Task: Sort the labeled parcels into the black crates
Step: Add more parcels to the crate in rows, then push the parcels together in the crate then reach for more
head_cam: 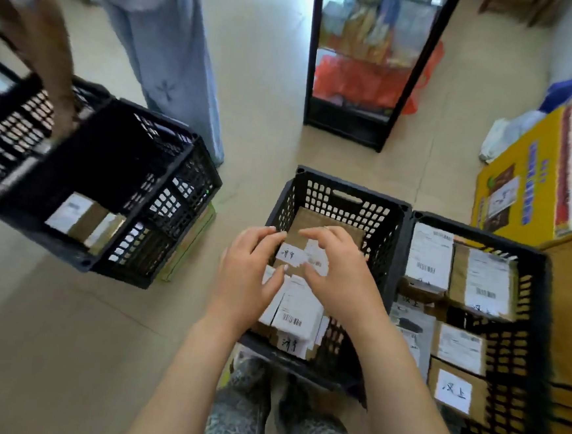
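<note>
A small brown parcel [297, 253] with white labels sits between my two hands over the middle black crate [344, 195]. My left hand [249, 268] grips its left side, fingers curled on the top edge. My right hand [338, 272] holds its right side with fingers arched over it. Below it in the same crate lie more labeled parcels [296, 311]. The right black crate [529, 325] holds several labeled parcels [428, 259]. A third black crate [136, 184] at the left holds a parcel [82, 219].
Another person in light trousers [174, 54] stands behind the left crate, an arm [51, 54] reaching over it. A black-framed glass cabinet [369, 59] stands ahead. A yellow box [534, 174] lies at the right. My legs [278, 432] are below the middle crate.
</note>
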Available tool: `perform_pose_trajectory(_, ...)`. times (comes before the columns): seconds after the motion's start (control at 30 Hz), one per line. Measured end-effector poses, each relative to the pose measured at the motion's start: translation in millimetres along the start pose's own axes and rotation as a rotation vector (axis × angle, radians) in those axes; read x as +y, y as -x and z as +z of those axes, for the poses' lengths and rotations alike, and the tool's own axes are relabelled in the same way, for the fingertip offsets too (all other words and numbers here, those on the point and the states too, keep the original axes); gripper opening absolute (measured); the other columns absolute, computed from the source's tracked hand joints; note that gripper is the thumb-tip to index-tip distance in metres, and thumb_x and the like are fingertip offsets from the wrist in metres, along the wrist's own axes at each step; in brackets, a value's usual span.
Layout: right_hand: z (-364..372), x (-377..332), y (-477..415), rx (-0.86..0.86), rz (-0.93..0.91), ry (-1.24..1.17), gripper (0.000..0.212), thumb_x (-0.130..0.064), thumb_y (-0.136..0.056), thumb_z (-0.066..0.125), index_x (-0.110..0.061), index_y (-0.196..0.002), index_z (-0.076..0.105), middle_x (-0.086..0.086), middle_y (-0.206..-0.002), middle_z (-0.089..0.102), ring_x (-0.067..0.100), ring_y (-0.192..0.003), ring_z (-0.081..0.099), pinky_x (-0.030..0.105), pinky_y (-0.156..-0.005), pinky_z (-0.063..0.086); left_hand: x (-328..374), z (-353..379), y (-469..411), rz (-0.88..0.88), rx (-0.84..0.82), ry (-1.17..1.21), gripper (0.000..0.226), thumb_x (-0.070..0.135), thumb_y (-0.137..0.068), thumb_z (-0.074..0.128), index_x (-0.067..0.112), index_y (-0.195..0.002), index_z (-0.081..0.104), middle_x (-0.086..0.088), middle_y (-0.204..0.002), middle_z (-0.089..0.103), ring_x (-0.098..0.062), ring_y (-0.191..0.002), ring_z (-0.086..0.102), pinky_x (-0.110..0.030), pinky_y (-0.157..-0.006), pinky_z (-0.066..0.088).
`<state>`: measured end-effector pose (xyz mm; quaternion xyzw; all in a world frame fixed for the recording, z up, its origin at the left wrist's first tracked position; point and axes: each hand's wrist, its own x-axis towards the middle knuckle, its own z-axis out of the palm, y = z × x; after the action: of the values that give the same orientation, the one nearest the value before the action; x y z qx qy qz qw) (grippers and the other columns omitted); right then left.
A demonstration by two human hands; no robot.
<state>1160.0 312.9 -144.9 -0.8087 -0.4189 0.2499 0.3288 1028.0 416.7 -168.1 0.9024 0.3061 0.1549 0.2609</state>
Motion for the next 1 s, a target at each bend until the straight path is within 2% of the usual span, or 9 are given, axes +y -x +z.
perform_pose_trajectory(0.07, -14, -30, 3, 0.001, -0.127, 0.025, 0.044, -0.012, -0.088, 0.064, -0.031, -0.126, 0.055, -0.018, -0.124, 0.045, -0.005, -0.113, 0.041, 0.002, -0.083, 0.032, 15, -32, 12, -0.027, 0.095, -0.038, 0.047, 0.021, -0.086, 0.069, 0.016, -0.131, 0.057, -0.002, -0.128, 0.056, -0.018, -0.124, 0.046, -0.039, -0.107, 0.038)
perform_pose_trajectory(0.2, -20, -95, 14, -0.038, -0.354, 0.039, 0.046, -0.013, -0.087, 0.066, -0.032, -0.127, 0.053, -0.013, -0.126, 0.048, 0.005, -0.118, 0.043, 0.018, -0.093, 0.035, 30, -99, 49, -0.094, 0.285, -0.116, 0.045, 0.021, -0.087, 0.069, 0.018, -0.13, 0.057, 0.001, -0.122, 0.058, -0.018, -0.118, 0.05, -0.043, -0.103, 0.041)
perform_pose_trajectory(0.33, 0, -168, 35, -0.128, -0.595, 0.022, 0.047, -0.011, -0.088, 0.064, -0.028, -0.13, 0.053, -0.012, -0.126, 0.048, 0.009, -0.118, 0.046, 0.021, -0.094, 0.038, 32, -165, 109, -0.225, 0.497, -0.183, 0.044, 0.024, -0.088, 0.067, 0.022, -0.131, 0.057, 0.005, -0.122, 0.057, -0.013, -0.118, 0.046, -0.036, -0.103, 0.039)
perform_pose_trajectory(0.47, 40, -240, 68, -0.227, -0.815, 0.011, 0.048, -0.011, -0.086, 0.066, -0.026, -0.13, 0.054, -0.01, -0.127, 0.048, 0.015, -0.118, 0.048, 0.034, -0.098, 0.045, 26, -221, 184, -0.356, 0.647, -0.291, 0.044, 0.03, -0.086, 0.06, 0.02, -0.129, 0.057, 0.004, -0.119, 0.056, -0.016, -0.115, 0.05, -0.036, -0.101, 0.042)
perform_pose_trajectory(0.57, 76, -290, 105, -0.331, -0.959, 0.025, 0.049, -0.012, -0.085, 0.065, -0.027, -0.13, 0.054, -0.01, -0.128, 0.048, 0.013, -0.119, 0.047, 0.034, -0.098, 0.045, 21, -254, 250, -0.469, 0.757, -0.368, 0.044, 0.03, -0.083, 0.063, 0.017, -0.126, 0.06, 0.0, -0.117, 0.058, -0.016, -0.111, 0.049, -0.026, -0.1, 0.035)
perform_pose_trajectory(0.7, 130, -346, 171, -0.466, -1.1, 0.02, 0.049, -0.009, -0.081, 0.066, -0.024, -0.126, 0.057, -0.005, -0.126, 0.051, 0.017, -0.12, 0.048, 0.032, -0.101, 0.042, 17, -286, 348, -0.627, 0.874, -0.401, 0.045, 0.022, -0.084, 0.073, 0.019, -0.127, 0.06, 0.002, -0.118, 0.057, -0.016, -0.112, 0.051, -0.019, -0.099, 0.032)
perform_pose_trajectory(0.83, 190, -390, 251, -0.571, -1.215, -0.035, 0.049, -0.008, -0.077, 0.065, -0.022, -0.123, 0.059, -0.001, -0.121, 0.054, 0.022, -0.117, 0.051, 0.038, -0.1, 0.043, 13, -314, 452, -0.739, 0.945, -0.429, 0.047, 0.025, -0.084, 0.07, 0.023, -0.129, 0.057, 0.007, -0.115, 0.054, -0.016, -0.107, 0.053, -0.035, -0.097, 0.045)
perform_pose_trajectory(0.93, 233, -417, 317, -0.619, -1.296, -0.085, 0.046, -0.009, -0.078, 0.066, -0.021, -0.122, 0.059, -0.001, -0.116, 0.054, 0.022, -0.113, 0.052, 0.037, -0.098, 0.044, 9, -333, 532, -0.832, 0.992, -0.426, 0.048, 0.024, -0.083, 0.073, 0.022, -0.129, 0.057, 0.006, -0.12, 0.055, -0.017, -0.116, 0.051, -0.037, -0.1, 0.043)
perform_pose_trajectory(1.0, 260, -431, 358, -0.672, -1.324, -0.104, 0.045, -0.009, -0.08, 0.067, -0.021, -0.122, 0.059, -0.003, -0.117, 0.053, 0.019, -0.114, 0.052, 0.033, -0.098, 0.043, 7, -342, 582, -0.89, 1.015, -0.424, 0.049, 0.025, -0.082, 0.074, 0.023, -0.129, 0.058, 0.008, -0.12, 0.055, -0.015, -0.115, 0.051, -0.032, -0.1, 0.043)
